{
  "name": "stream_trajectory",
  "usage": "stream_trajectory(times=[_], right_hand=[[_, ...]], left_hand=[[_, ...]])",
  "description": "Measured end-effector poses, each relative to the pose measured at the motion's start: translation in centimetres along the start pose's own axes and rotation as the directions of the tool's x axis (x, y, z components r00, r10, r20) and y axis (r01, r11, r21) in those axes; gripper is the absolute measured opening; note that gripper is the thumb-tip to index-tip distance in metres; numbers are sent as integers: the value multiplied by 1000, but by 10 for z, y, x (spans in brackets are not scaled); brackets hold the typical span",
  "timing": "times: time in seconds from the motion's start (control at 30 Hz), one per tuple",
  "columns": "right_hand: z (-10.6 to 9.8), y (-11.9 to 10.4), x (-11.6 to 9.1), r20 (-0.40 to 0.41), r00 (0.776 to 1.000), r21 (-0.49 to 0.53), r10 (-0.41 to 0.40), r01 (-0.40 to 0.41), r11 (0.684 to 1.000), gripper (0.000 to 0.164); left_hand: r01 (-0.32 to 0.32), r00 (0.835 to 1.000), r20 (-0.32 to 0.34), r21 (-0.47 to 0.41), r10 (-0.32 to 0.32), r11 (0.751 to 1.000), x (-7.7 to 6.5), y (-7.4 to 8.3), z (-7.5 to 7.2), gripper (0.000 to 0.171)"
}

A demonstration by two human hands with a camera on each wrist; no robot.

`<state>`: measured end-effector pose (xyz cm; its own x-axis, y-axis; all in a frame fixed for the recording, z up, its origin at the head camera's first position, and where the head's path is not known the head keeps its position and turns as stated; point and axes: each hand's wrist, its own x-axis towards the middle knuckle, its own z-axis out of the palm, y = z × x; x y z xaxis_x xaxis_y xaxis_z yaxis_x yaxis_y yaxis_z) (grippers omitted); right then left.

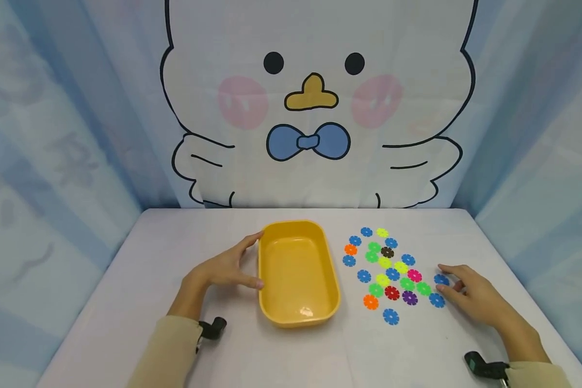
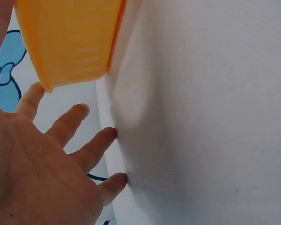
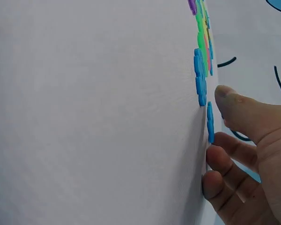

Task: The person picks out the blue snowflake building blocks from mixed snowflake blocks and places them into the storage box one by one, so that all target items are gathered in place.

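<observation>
A yellow rectangular tray stands mid-table. My left hand is at its left side, thumb and index finger spread along the rim. In the left wrist view a fingertip meets the corner of the tray, the other fingers reaching out fairly straight. To the right lie flat notched plastic discs in several colours. Above a blue disc at their right edge is my right hand, thumb and index finger apart. In the right wrist view the fingertips are close beside that blue disc; whether they touch it I cannot tell.
More discs spread between tray and right hand, among them a purple one, an orange one and a blue one nearest me. A white cloth covers the table. Behind hangs a curtain with a cartoon figure.
</observation>
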<state>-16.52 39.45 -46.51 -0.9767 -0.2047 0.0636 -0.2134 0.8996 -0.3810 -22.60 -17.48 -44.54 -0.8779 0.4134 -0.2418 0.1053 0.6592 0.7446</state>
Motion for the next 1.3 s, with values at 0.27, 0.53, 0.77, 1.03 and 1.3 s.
stream_trajectory(times=[0.27,0.53,0.77,1.03,1.3], right_hand=[[1,9,8,-17,999,13,-36,37,999,45],[6,9,7,-19,1000,25,-6,7,1000,43],[6,9,7,-34,999,36,8,-6,999,37],[5,12,8,-21,998,45,54,-53,998,39],[4,13,8,-7,996,60,84,-84,995,35]], left_hand=[[-6,1000,-8,-22,6,1000,2,-1,-1,116],[20,1000,-17,27,-19,999,10,3,0,121],[6,1000,-30,35,-5,999,15,2,-2,121],[21,1000,-24,29,-20,999,17,2,-2,119],[78,997,-20,81,-77,994,20,10,-4,120]])
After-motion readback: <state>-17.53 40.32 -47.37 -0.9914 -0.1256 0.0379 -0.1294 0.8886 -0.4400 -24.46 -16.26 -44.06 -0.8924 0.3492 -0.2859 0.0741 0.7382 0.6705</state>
